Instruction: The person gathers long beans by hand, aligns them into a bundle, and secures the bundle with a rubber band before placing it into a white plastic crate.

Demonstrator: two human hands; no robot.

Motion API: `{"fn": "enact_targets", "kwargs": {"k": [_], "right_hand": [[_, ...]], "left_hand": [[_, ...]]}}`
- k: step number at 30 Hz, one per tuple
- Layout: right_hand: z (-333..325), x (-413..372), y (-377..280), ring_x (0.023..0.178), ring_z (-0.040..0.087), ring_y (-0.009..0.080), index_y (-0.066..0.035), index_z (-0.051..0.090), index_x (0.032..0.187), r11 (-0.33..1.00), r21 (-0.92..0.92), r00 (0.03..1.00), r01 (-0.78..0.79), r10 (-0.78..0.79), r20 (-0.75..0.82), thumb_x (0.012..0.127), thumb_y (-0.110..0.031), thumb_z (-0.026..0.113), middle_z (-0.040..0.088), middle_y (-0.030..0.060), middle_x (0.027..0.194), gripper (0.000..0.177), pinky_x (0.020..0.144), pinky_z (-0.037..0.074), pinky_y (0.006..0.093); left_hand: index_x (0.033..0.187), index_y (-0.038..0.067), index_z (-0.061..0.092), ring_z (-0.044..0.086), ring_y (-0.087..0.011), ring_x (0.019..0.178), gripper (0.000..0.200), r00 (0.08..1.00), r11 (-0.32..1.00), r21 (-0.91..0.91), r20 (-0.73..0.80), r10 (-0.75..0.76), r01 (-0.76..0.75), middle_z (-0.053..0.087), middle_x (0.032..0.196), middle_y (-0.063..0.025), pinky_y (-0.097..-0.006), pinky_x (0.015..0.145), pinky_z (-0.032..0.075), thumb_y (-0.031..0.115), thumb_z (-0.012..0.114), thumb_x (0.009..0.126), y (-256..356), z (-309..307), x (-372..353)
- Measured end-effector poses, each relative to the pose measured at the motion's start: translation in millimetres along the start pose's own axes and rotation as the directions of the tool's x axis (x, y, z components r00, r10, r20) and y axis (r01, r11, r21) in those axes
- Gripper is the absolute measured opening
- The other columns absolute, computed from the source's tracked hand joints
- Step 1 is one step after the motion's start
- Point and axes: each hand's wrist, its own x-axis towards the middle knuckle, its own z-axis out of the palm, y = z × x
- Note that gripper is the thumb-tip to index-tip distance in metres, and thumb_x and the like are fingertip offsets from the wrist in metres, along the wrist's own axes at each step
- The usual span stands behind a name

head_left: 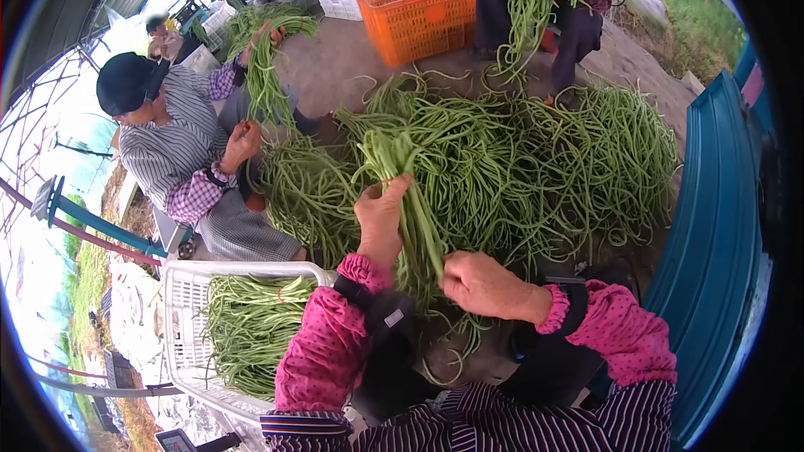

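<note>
A bunch of green long beans (388, 153) stands up in front of me. My left hand (381, 216) is wrapped round its upper part, just below the ends. Lower down on the right side of the bunch, my right hand (490, 286) is closed, with strands of the same beans running to its fingertips. The tips of those fingers are slightly blurred. Beyond both hands spreads a large heap of loose long beans (494, 167) on the ground.
At my left stands a white crate (186, 318) with bundled long beans (251, 326). One co-worker (180, 134) at left and another (578, 25) at the back right hold beans. An orange crate (419, 17) stands behind the heap. A blue metal panel (712, 243) borders the right.
</note>
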Motion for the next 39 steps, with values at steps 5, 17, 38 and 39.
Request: {"fn": "enact_targets", "kwargs": {"k": [5,17,38,39], "right_hand": [[17.2,-21.2,-4.1,0.066,0.061,0.0388,0.004,0.063,0.078,0.975,0.205,0.949,0.081,-0.138,0.284,0.084,-0.02,0.058,0.061,0.0223,0.073,0.026,0.062,0.048,0.0443],[-142.4,-2.8,-23.1,0.118,0.052,0.0177,-0.009,0.056,0.117,0.325,0.868,0.854,0.376,0.242,-0.461,0.098,-0.05,0.041,0.054,0.0066,0.131,0.047,0.091,0.04,0.0309],[-53.9,38.2,8.6,0.078,0.059,0.0087,0.0,0.06,0.101,0.447,0.893,0.904,0.06,0.354,-0.238,0.087,-0.014,0.069,0.062,0.0024,0.09,0.022,0.069,0.05,0.0241],[-53.9,38.9,8.2,0.077,0.059,0.0083,0.0,0.06,0.101,0.351,0.934,0.909,0.063,0.365,-0.198,0.087,-0.014,0.069,0.063,0.0022,0.089,0.022,0.069,0.051,0.0238]], "left_hand": [[0.114,0.0,0.05,0.064,-0.0238,0.081,0.047,0.993,0.975,-0.195,-0.03,-0.116,0.108,0.061,0.096,-0.0109,-0.0426,0.067,0.056,0.022,0.073,0.079,35.2,-23.7,23.5],[0.101,0.015,0.061,0.063,-0.0235,0.085,0.02,0.957,0.933,-0.308,0.273,-0.101,0.186,0.065,0.091,-0.0027,-0.0449,0.079,0.051,0.031,0.063,0.088,58.6,-29.3,6.3],[0.122,-0.002,0.05,0.058,-0.022,0.106,0.043,0.816,0.987,-0.137,0.579,0.011,0.083,0.059,0.115,-0.0121,-0.0351,0.094,0.046,0.02,0.063,0.088,57.1,2.5,-37.1],[0.122,-0.002,0.051,0.058,-0.0217,0.106,0.042,0.805,0.992,-0.118,0.592,0.034,0.045,0.059,0.116,-0.0117,-0.0343,0.094,0.046,0.02,0.063,0.088,55.6,2.5,-38.0]]}}
